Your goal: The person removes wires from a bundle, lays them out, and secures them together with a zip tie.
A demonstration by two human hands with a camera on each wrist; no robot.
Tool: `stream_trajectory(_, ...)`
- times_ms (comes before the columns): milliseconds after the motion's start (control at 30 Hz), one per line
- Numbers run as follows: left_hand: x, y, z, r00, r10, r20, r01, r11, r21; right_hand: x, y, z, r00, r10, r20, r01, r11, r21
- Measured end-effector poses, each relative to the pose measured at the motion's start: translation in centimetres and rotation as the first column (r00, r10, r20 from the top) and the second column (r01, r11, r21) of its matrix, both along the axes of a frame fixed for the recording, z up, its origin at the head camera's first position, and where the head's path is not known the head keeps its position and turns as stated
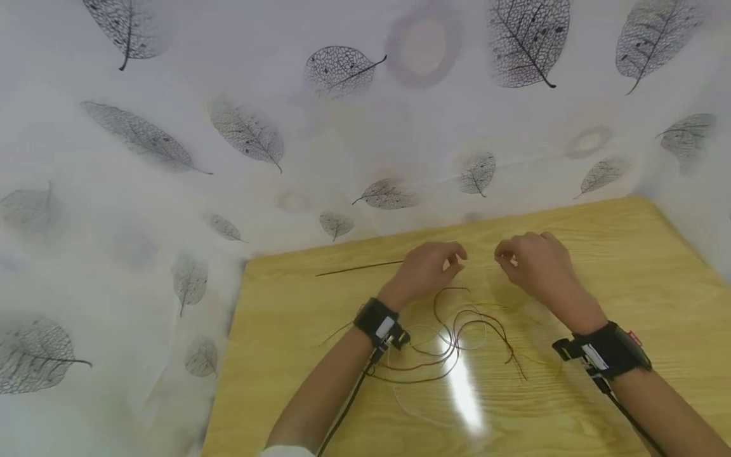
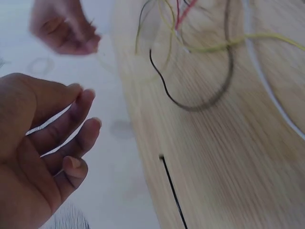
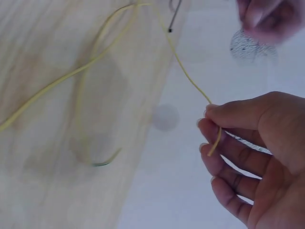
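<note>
My right hand (image 1: 537, 263) pinches a thin yellow wire (image 3: 216, 144) between thumb and index finger. A short end sticks out past the fingertips, and the rest runs down toward the wooden table (image 1: 320, 324). Facing it, my left hand (image 1: 422, 266) hovers near the far edge, fingers loosely bent and thumb tip close against the index fingertip. Nothing shows in its grasp. Below both hands lies a loose tangle of wires (image 1: 454, 343) in dark, red, white and yellow. A curved black wire (image 2: 167, 90) from it reaches toward the left hand.
A thin straight black rod (image 1: 360, 268) lies along the table's far side, partly behind the left hand. A white wall covering (image 1: 354, 139) with leaf prints rises behind the table. Both wrists carry strapped cameras with cables running back along the forearms.
</note>
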State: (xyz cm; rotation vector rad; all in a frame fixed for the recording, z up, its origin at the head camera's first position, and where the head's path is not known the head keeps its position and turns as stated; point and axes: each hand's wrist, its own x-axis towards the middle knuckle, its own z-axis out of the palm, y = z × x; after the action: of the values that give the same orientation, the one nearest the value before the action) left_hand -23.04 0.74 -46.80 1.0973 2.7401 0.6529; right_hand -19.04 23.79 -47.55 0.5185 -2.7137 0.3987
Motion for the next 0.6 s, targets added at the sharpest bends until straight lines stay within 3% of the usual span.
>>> stream_trajectory(133, -0.9, 3.0, 0.3, 0.999, 0.032, -0.025, -0.032, 0.999, -0.001, -0.3, -1.4, 1.2, 0.988, 0.054, -0.142, -0.056, 0.998, -0.009)
stream_trajectory(300, -1.2, 3.5, 0.6, 0.992, 0.104, -0.070, -0.099, 0.993, 0.068, -0.6, -2.4, 2.4, 0.980, 0.051, -0.193, -0.069, 0.994, -0.088)
stream_trajectory(400, -1.2, 3.1, 0.6, 0.987, 0.144, -0.064, -0.132, 0.977, 0.169, -0.6, -2.3, 2.5, 0.993, -0.008, -0.118, -0.011, 0.987, -0.162)
stream_trajectory(467, -1.3, 2.8, 0.5, 0.987, 0.158, -0.040, -0.144, 0.958, 0.247, -0.4, -2.2, 2.3, 0.999, -0.027, -0.019, 0.023, 0.980, -0.198)
stream_trajectory(600, -1.4, 2.6, 0.4, 0.990, 0.138, 0.029, -0.138, 0.896, 0.423, -0.1, -2.1, 1.2, 0.984, 0.038, 0.175, 0.002, 0.975, -0.223)
